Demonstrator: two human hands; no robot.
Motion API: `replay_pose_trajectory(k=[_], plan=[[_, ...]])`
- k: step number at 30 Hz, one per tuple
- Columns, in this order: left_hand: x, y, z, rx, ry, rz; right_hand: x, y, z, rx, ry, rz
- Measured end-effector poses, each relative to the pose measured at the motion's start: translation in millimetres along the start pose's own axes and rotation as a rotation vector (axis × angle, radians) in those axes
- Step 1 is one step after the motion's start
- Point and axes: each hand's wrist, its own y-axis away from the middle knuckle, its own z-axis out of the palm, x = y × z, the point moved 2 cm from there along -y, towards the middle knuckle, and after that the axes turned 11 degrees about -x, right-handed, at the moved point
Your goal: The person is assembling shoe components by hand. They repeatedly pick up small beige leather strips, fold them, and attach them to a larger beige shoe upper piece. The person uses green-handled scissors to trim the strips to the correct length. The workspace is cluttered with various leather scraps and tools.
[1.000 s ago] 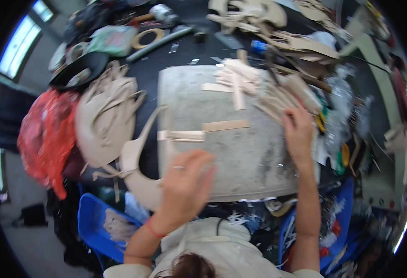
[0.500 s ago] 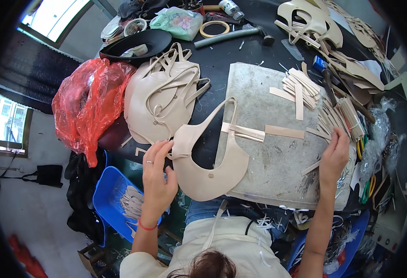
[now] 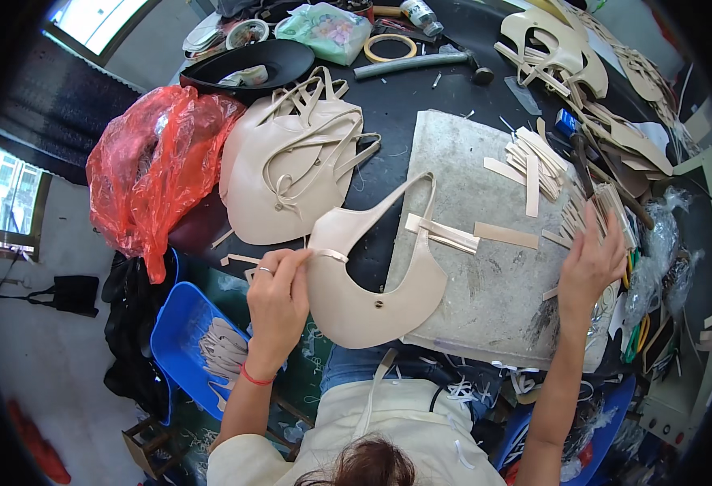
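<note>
A beige leather bag panel, curved like a crescent with a looped strap, lies partly on the grey slab in front of me. The thumb and fingers of my left hand are pinched together at its left edge, beside a narrow band folded over it. Several short beige strips lie through and under the loop, and a single flat strip sits to their right. My right hand, fingers spread, is over the lower end of a bundle of thin strips; whether it touches them cannot be made out.
A stack of similar bag panels sits left, beside a red plastic bag. Loose strips lie on the slab's far right. Farther back are a hammer, a tape roll and a black tray. A blue bin stands lower left.
My left fingers have closed on the panel's edge. My right hand's fingers have spread toward the strip bundle. The whole view has shifted slightly.
</note>
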Motion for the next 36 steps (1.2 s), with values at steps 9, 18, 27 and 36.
replay_pose_trajectory(k=[9, 18, 27, 36], plan=[[-16, 0, -18, 0.121, 0.266, -0.174, -154, 60, -40, -0.431, -0.910, -0.666], [-144, 85, -143, 0.819, 0.645, -0.432, -158, 69, -35, -0.489, -0.885, -0.645], [-83, 80, -94, 0.188, -0.274, -0.372, -162, 70, -35, -0.471, -0.874, -0.657], [-41, -57, -7, 0.044, -0.258, 0.215, -163, 71, -36, -0.474, -0.891, -0.644]])
